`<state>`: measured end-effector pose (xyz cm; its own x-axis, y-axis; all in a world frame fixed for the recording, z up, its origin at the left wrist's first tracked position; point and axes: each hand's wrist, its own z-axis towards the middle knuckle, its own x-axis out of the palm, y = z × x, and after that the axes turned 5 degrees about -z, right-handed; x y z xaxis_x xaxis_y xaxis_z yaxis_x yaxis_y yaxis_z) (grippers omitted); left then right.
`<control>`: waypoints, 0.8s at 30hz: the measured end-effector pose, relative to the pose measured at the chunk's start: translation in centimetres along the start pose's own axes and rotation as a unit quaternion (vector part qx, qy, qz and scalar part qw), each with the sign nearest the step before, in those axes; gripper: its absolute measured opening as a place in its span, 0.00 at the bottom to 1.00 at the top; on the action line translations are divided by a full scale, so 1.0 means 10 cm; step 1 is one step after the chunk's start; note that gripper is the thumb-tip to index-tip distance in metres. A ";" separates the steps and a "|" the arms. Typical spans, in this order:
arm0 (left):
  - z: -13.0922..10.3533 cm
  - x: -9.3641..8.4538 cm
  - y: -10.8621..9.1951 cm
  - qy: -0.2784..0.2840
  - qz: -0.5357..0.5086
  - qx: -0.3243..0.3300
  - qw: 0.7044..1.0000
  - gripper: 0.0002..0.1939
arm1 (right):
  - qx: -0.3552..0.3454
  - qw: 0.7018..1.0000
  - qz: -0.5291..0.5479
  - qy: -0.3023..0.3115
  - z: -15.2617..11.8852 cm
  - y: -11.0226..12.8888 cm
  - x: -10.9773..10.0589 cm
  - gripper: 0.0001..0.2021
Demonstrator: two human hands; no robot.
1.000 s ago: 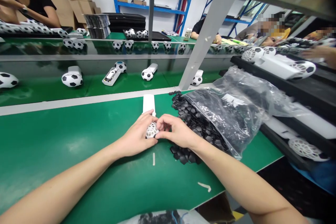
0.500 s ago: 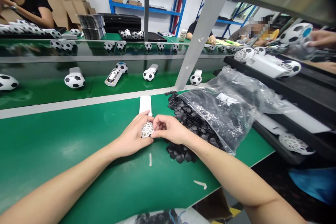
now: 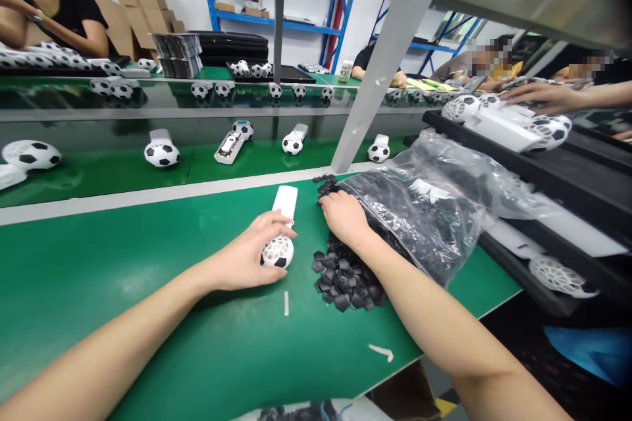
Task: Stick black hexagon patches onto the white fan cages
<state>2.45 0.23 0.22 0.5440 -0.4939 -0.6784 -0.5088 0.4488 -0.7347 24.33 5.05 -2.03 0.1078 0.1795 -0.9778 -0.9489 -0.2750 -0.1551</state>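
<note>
My left hand (image 3: 241, 251) is closed round the ball-shaped end of a white football-patterned device (image 3: 278, 251). The ball shows an open lattice with a few black patches, and its flat white handle (image 3: 285, 202) points away from me on the green bench. My right hand (image 3: 345, 216) reaches into a heap of black pentagon pieces (image 3: 343, 279). Its fingers are bent down at the far left edge of the heap, with the thumb hidden. Whether a piece is between them I cannot make out.
A clear plastic bag (image 3: 419, 210) lies behind the heap, spilling more pieces. Black trays (image 3: 518, 177) with white devices are stacked at right. A grey post (image 3: 380, 72) rises at the bench edge. Football devices ride the green conveyor (image 3: 197, 177). A co-worker's hand (image 3: 548, 97) is over the trays.
My right hand has left the ball and moved right and away from me to the black pieces. My left hand stays on the device. The conveyor's devices have shifted right.
</note>
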 end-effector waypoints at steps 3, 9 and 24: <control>-0.01 0.03 0.00 -0.066 0.018 -0.059 0.996 0.29 | 0.010 1.000 -0.016 -0.002 0.01 0.02 -0.01 0.10; -0.05 -0.14 -0.07 0.026 -0.008 -0.045 0.999 0.22 | 0.037 0.999 -0.014 -0.012 0.04 0.02 0.01 0.09; -0.08 -0.25 -0.05 0.056 -0.029 -0.034 0.997 0.25 | -0.072 0.911 0.406 -0.022 -0.27 0.12 -0.36 0.04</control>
<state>0.79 0.61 2.29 0.4978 -0.6000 -0.6262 -0.5245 0.3668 -0.7684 23.62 1.50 0.96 -0.6265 -0.1010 -0.7729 -0.6617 -0.4550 0.5959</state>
